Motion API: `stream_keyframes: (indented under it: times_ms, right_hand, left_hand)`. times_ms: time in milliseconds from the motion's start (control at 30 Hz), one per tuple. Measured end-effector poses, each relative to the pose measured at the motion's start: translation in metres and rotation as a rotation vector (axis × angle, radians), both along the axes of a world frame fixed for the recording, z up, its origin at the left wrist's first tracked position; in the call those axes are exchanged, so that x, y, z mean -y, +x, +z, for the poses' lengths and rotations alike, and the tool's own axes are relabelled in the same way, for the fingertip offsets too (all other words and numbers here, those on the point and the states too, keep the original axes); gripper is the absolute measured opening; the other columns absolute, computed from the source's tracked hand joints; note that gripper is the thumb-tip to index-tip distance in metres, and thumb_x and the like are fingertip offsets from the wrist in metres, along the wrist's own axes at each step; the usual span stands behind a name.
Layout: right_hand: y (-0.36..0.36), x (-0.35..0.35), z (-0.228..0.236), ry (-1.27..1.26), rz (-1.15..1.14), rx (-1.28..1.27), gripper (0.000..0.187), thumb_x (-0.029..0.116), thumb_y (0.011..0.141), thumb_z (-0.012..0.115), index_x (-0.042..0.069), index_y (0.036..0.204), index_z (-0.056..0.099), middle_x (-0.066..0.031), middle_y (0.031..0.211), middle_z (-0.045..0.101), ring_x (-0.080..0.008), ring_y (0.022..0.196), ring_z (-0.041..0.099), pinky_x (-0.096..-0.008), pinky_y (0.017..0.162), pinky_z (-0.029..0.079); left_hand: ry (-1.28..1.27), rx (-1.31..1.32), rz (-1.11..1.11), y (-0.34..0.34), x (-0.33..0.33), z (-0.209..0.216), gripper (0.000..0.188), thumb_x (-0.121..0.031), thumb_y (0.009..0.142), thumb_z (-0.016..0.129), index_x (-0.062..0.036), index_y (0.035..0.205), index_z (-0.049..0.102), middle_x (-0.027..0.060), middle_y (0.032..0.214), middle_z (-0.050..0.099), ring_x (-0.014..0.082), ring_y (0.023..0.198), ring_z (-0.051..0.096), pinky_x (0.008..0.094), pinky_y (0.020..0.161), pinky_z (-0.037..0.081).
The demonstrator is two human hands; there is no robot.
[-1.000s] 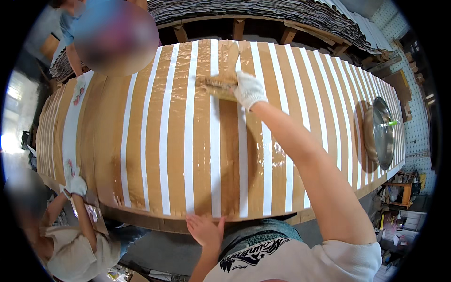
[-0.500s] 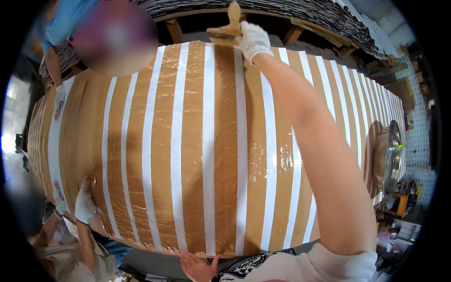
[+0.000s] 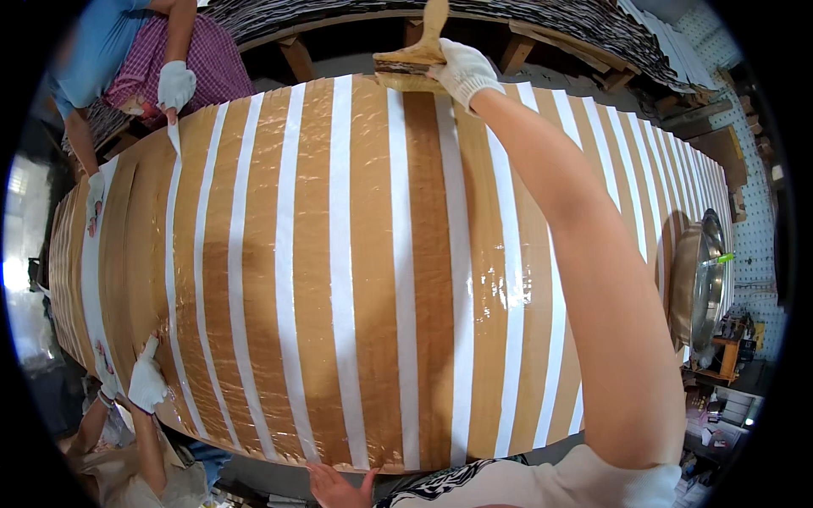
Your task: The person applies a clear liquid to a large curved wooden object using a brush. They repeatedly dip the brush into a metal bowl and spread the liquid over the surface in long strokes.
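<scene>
Brown sheets with white strips between them lie side by side over a long table, their middle part wet and shiny. At the far edge my right hand, in a white knitted glove, is closed on a wide flat brush with a wooden handle. Its bristles meet the far ends of the sheets. My bare left hand rests at the near edge, thumb and fingers apart, holding nothing. My right forearm hides part of the strips.
A metal basin with something green at its rim stands on the right end. At the left, co-workers' gloved hands touch the sheets; one holds a white strip's far end. Stacked sheets lie beyond the table.
The middle strips now appear farther right, and my left hand slightly farther left. My right hand keeps the brush at the far edge. A co-worker's gloved hand now shows at a strip's far end.
</scene>
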State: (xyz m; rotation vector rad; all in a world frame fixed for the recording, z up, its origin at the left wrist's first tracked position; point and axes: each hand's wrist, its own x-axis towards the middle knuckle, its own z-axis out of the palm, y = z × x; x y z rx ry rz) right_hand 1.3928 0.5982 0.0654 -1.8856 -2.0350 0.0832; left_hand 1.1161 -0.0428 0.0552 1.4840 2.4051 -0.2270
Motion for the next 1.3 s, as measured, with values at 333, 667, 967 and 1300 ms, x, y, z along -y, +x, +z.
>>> stream_keyframes:
  times_ms: [333, 667, 967, 1300]
  right_hand:
    - [0.122, 0.004, -0.032, -0.176, 0.337, -0.317, 0.032, 0.009, 0.089, 0.070, -0.001, 0.119, 0.063, -0.0075, 0.102, 0.071, -0.0150, 0.096, 0.066, -0.0296, 0.084, 0.053]
    - [0.100, -0.011, 0.024, -0.274, 0.389, -0.514, 0.035, 0.011, 0.088, 0.070, 0.001, 0.122, 0.064, -0.0069, 0.105, 0.074, -0.0131, 0.090, 0.070, -0.0271, 0.086, 0.053]
    - [0.077, 0.008, -0.008, 0.139, 0.096, 0.002, 0.033, 0.024, 0.085, 0.073, 0.007, 0.113, 0.064, -0.0158, 0.106, 0.071, -0.0356, 0.100, 0.066, -0.0392, 0.089, 0.052]
    - [0.086, 0.324, 0.002, -0.089, 0.467, -0.164, 0.030, 0.021, 0.085, 0.071, 0.013, 0.115, 0.067, -0.0089, 0.113, 0.067, -0.0306, 0.104, 0.064, -0.0390, 0.090, 0.051]
  left_hand:
    - [-0.141, -0.054, -0.165, -0.017, 0.008, -0.018, 0.095, -0.062, 0.069, 0.080, 0.0129, 0.122, 0.055, 0.0310, 0.114, 0.061, 0.0474, 0.106, 0.058, 0.0527, 0.096, 0.046]
    - [-0.099, -0.031, -0.142, -0.008, 0.015, -0.008, 0.096, -0.061, 0.073, 0.078, 0.0142, 0.126, 0.053, 0.0345, 0.121, 0.057, 0.0497, 0.111, 0.056, 0.0543, 0.096, 0.046]
    - [-0.071, 0.031, -0.048, -0.007, 0.037, -0.013, 0.103, -0.058, 0.075, 0.077, 0.0195, 0.135, 0.044, 0.0430, 0.142, 0.039, 0.0491, 0.136, 0.040, 0.0522, 0.112, 0.031]
    - [0.012, -0.056, -0.114, -0.010, 0.037, -0.025, 0.096, -0.058, 0.079, 0.074, 0.0168, 0.133, 0.047, 0.0375, 0.143, 0.043, 0.0433, 0.137, 0.042, 0.0479, 0.109, 0.035]
